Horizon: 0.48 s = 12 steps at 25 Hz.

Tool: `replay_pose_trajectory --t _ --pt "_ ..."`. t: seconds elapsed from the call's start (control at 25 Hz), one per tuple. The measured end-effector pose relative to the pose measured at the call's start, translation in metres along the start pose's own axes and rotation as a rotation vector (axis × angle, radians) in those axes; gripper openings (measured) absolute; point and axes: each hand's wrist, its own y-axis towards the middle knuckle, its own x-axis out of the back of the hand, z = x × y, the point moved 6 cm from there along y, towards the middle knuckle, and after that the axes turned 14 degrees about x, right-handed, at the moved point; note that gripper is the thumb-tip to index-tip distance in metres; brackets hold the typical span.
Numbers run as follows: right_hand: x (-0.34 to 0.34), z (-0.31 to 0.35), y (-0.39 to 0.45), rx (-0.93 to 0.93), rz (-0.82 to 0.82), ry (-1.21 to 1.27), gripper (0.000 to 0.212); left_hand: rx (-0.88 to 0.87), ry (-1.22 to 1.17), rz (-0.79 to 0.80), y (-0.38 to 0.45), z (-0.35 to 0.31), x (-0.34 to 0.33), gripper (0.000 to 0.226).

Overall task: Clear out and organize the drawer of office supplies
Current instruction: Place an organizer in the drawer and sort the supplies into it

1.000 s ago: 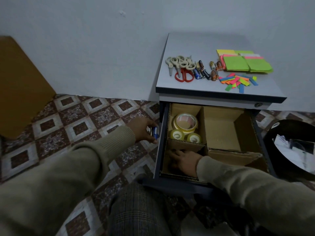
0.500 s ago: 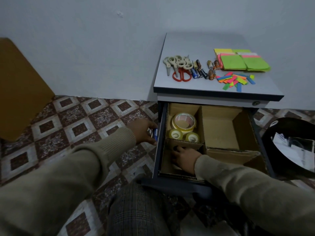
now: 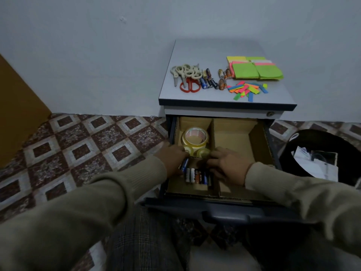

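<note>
Home office corner: patterned floor tiles (image 3: 82,149), plain wall (image 3: 97,55), pedestal cabinet (image 3: 224,94) at centre, stationery on top.

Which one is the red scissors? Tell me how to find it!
Look at the grey cabinet top above the open drawer. At its left side lies a heap of scissors beside a row of batteries. The red scissors lies nearest the front edge: only its handle loops are bright red, while the others have cream handles.

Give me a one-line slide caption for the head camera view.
Both hands arrange batteries in a drawer compartment beside tape rolls.
</note>
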Motion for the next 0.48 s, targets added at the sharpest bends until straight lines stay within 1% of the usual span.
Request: replay_pose_trajectory --t 0.12,0.16,0.28,0.48 --pt "0.004 -0.010 -0.020 -0.037 -0.076 0.055 0.032 0.013 0.100 0.110 0.009 -0.022 -0.023 0.039" --pt "0.003 -0.011 -0.024 -0.041 -0.085 0.071 0.032 0.036 0.115 0.157 0.011 -0.028 -0.032 0.036" --pt "-0.003 -0.010 -0.034 -0.041 -0.119 0.108 0.033 0.135 0.071 0.287 0.015 -0.040 -0.051 0.040" --pt "-0.016 -0.004 -0.039 -0.010 -0.164 0.151 0.028 0.195 0.009 0.323 0.019 -0.043 -0.061 0.038"
